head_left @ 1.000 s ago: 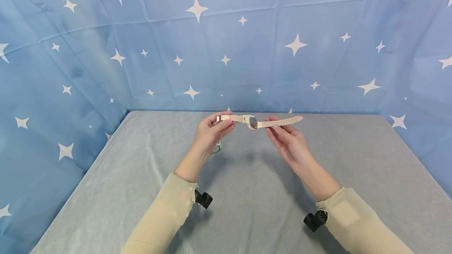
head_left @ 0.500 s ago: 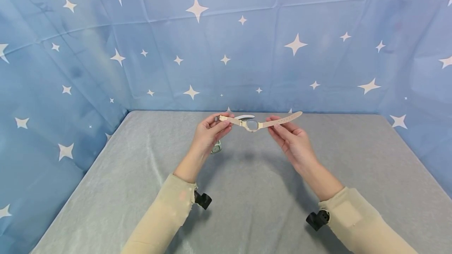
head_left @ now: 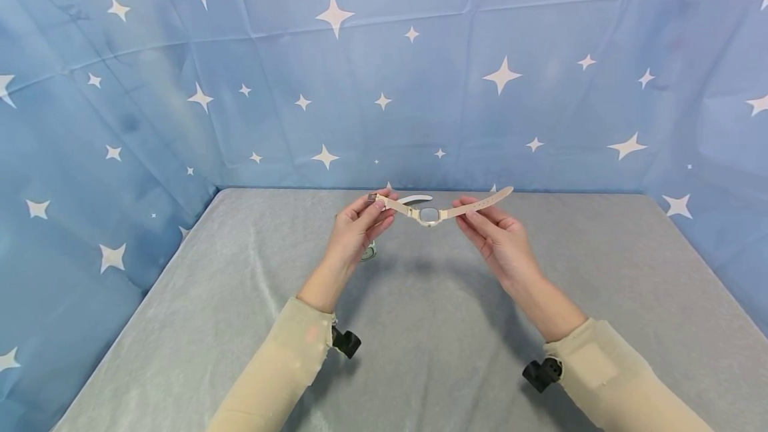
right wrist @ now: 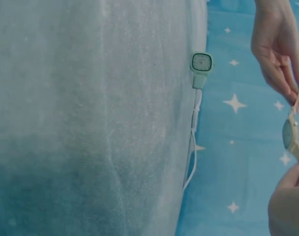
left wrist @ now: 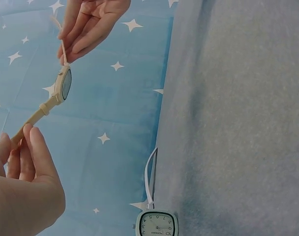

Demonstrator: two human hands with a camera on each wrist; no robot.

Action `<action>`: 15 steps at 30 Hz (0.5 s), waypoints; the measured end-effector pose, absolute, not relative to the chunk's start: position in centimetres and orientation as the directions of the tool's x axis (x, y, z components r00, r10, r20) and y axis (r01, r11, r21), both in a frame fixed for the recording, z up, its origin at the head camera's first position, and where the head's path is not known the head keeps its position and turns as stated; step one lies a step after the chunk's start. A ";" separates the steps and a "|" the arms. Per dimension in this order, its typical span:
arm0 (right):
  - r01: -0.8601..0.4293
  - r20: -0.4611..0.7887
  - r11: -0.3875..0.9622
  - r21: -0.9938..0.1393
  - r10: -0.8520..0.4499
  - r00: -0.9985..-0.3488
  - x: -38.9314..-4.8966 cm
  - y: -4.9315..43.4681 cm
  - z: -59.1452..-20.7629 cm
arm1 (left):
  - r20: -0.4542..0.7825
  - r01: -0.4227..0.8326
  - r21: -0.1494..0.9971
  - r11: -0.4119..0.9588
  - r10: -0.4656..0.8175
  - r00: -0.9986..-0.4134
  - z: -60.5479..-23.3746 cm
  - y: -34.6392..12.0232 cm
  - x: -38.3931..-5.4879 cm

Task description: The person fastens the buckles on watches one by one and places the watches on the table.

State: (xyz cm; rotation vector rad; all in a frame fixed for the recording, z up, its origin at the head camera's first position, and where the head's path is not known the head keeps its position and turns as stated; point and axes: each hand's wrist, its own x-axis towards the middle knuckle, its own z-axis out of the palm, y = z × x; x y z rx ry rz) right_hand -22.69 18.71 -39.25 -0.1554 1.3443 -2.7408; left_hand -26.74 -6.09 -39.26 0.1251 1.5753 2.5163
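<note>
Head view: The left hand (head_left: 357,229) and the right hand (head_left: 495,239) hold one cream watch (head_left: 429,217) above the tabletop (head_left: 432,352). Each hand pinches one strap half, leaving the watch case between them. The right strap half, with its row of holes, projects past the fingers; the buckle is at the left hand. Judged from the two-sided grip, the strap is held extended to support the case from both sides and leave it unobstructed. A green watch (head_left: 369,252) lies below, partly hidden by the left hand. No writing is legible.

Left wrist view: The left hand's thumb and fingers grip the nearer strap half; the right hand pinches the farther half. The case is tilted and seen obliquely. The green watch is cut off by the lower frame edge. Its dial appears inverted; the numerals 5, 6 and 7 are readable, but the small brand line is not.

Right wrist view: Both hands retain the cream watch at the right edge, the case almost edge-on. The green watch lies apart from them, face exposed, with a pale strap trailing from it. Its dial markings are too small to read.
</note>
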 end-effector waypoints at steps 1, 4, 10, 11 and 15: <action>0.024 0.059 -0.600 -0.800 -0.118 -0.991 -22.7 18.7 -39.2 | -0.015 -0.094 0.900 -0.425 0.186 -0.983 -39.3 -6.1 -26.7; -0.015 0.089 -0.553 -0.833 -0.107 -0.990 -22.6 18.7 -39.2 | -0.004 -0.078 0.906 -0.416 0.177 -0.984 -39.3 -6.0 -26.7; -0.135 0.185 -0.423 -0.896 -0.081 -0.979 -22.4 18.5 -39.2 | -0.006 -0.074 0.911 -0.405 0.165 -0.986 -39.3 -5.9 -26.6; -0.149 0.195 -0.402 -0.904 -0.076 -0.978 -22.4 18.5 -39.2 | -0.006 -0.073 0.911 -0.405 0.165 -0.986 -39.3 -5.9 -26.6; -0.190 0.218 -0.310 -0.931 -0.059 -0.974 -22.4 18.5 -39.1 | -0.003 -0.072 0.917 -0.391 0.174 -0.985 -39.3 -5.8 -26.6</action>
